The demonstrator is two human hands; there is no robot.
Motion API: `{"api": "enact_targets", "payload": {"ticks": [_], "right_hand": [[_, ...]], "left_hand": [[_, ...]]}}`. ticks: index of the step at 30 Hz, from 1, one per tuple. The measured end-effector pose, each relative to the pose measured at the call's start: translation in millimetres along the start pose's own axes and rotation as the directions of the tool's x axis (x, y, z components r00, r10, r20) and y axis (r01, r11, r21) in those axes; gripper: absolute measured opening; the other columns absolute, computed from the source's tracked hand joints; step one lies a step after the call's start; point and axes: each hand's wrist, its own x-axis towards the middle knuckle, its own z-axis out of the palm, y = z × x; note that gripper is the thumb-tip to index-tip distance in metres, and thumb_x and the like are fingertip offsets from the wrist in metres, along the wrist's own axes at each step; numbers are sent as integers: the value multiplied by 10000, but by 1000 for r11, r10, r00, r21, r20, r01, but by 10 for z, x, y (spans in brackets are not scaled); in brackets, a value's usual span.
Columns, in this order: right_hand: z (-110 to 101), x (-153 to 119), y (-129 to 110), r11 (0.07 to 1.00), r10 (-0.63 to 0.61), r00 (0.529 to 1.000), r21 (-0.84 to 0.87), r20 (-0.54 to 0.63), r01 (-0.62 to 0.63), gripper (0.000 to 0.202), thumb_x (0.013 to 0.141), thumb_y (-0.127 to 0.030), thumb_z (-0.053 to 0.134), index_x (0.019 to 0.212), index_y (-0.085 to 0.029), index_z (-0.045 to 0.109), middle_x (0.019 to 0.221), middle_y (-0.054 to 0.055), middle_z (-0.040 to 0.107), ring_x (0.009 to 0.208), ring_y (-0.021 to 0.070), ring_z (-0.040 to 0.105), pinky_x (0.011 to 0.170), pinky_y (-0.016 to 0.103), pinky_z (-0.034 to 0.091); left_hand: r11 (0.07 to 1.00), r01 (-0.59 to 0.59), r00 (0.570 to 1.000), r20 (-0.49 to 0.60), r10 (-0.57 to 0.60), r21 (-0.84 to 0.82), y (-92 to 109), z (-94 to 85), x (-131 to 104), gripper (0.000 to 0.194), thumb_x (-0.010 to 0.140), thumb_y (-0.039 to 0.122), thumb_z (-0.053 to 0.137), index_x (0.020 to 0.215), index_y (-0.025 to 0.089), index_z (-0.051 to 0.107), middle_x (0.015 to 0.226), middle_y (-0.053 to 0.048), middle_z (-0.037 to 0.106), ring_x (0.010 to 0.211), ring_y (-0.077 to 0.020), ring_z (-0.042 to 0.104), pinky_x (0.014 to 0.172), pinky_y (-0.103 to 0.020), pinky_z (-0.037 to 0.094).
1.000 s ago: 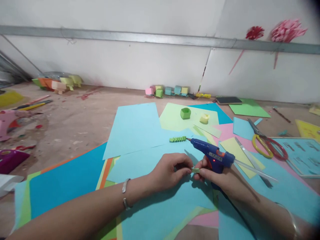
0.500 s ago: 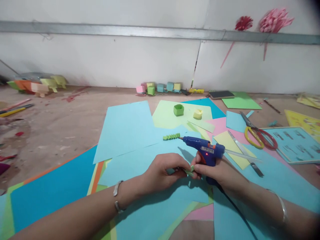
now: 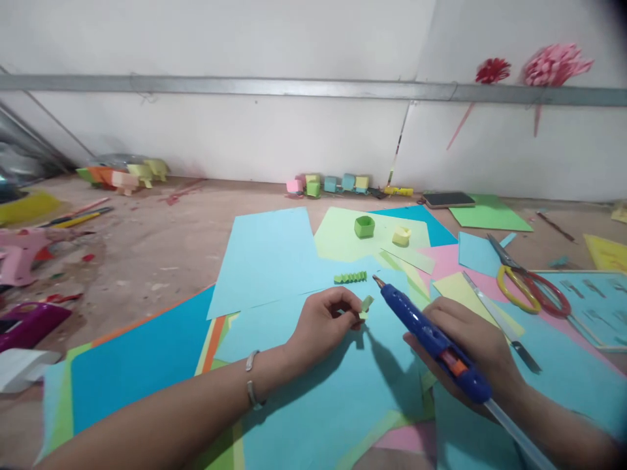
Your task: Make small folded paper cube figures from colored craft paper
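Between the thumb and fingers of my left hand (image 3: 328, 329) is a small folded pale green paper strip (image 3: 365, 307). My right hand (image 3: 470, 346) is wrapped round a blue hot glue gun (image 3: 426, 333), a clear glue stick coming out of its back end. The gun's nozzle points up and left, a short way right of the strip and apart from it. Just beyond lies a green accordion-folded paper strip (image 3: 350, 277) on light blue sheets (image 3: 294, 339). A green paper box (image 3: 364, 226) and a pale yellow paper piece (image 3: 401, 235) stand farther back.
To the right lie scissors (image 3: 531, 287), a craft knife (image 3: 504, 326) and a phone (image 3: 449, 199). Small paper cubes (image 3: 330, 184) line the wall. At left are a pink glue gun (image 3: 22, 254) and a purple tool (image 3: 34, 324). Paper flowers (image 3: 556, 65) hang on the rail.
My right hand has drawn back right from the left, and the glue gun has swung so its nozzle points toward me less sideways, up-left. My left hand alone now holds the strip. The view shifted left.
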Motion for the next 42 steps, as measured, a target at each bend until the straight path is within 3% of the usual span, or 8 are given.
{"api": "enact_targets", "payload": {"ticks": [3, 11, 18, 24, 28, 31, 35, 42], "right_hand": [[0, -44, 15, 992, -57, 998, -108, 38, 61, 238, 904, -242, 500, 670, -209, 478, 668, -3, 445, 558, 127, 431, 518, 265, 297], [64, -72, 35, 983, -108, 988, -135, 114, 123, 252, 880, -236, 484, 648, -211, 388, 634, -31, 380, 520, 106, 376, 499, 243, 253], [131, -103, 72, 980, -106, 987, -157, 124, 125, 257, 878, -215, 455, 651, -217, 336, 632, -36, 368, 516, 104, 367, 495, 244, 234], [113, -53, 162, 992, -51, 992, -105, 116, 64, 229, 872, -251, 497, 663, -220, 406, 640, -21, 429, 529, 118, 416, 491, 248, 284], [82, 50, 187, 991, 130, 991, 46, -35, -128, 268, 882, -333, 587, 673, -226, 459, 637, -17, 487, 556, 132, 486, 522, 253, 384], [130, 58, 147, 939, 264, 964, 237, -32, -249, 227, 809, -405, 708, 882, -228, 587, 786, 8, 614, 647, 159, 597, 574, 270, 478], [248, -15, 37, 916, 214, 975, 336, 54, -219, 515, 731, -489, 782, 1126, -238, 569, 985, 37, 659, 740, 188, 648, 638, 300, 536], [294, -30, -108, 970, 146, 989, 198, -3, -142, 179, 823, -307, 701, 890, -217, 562, 766, -13, 655, 609, 135, 598, 547, 230, 463]], "left_hand": [[999, 16, 999, -49, -17, -28, 16, -10, 28, 49, 653, 127, 628, 649, 169, 603, 624, 10, 631, 553, -120, 635, 567, -258, 557], [1000, -16, 997, -78, 18, 24, 15, -33, 38, 68, 666, 100, 596, 672, 166, 609, 670, 1, 646, 579, -129, 645, 586, -270, 553], [998, -51, 997, -58, 53, 44, -17, -30, 22, 81, 658, 98, 570, 668, 169, 608, 721, -12, 646, 634, -148, 651, 607, -296, 590], [984, -125, 990, -55, 132, 124, -44, -50, 29, 146, 641, 65, 528, 670, 176, 619, 735, -15, 645, 658, -143, 639, 593, -268, 572], [969, -165, 986, 11, 166, 186, -34, -41, 11, 149, 668, 55, 519, 681, 174, 607, 712, -11, 637, 633, -129, 626, 581, -257, 548], [973, -137, 990, 61, 128, 184, -12, 3, -44, 115, 702, 92, 578, 766, 187, 563, 718, 5, 637, 626, -129, 629, 571, -260, 548], [958, -162, 982, 130, 135, 235, 16, 58, -133, 222, 716, 90, 601, 860, 212, 484, 748, 15, 671, 650, -131, 641, 576, -253, 544], [909, -253, 956, 232, 181, 333, 18, 56, -183, 167, 792, 104, 590, 858, 211, 480, 777, 9, 684, 674, -119, 650, 597, -230, 540]]}}
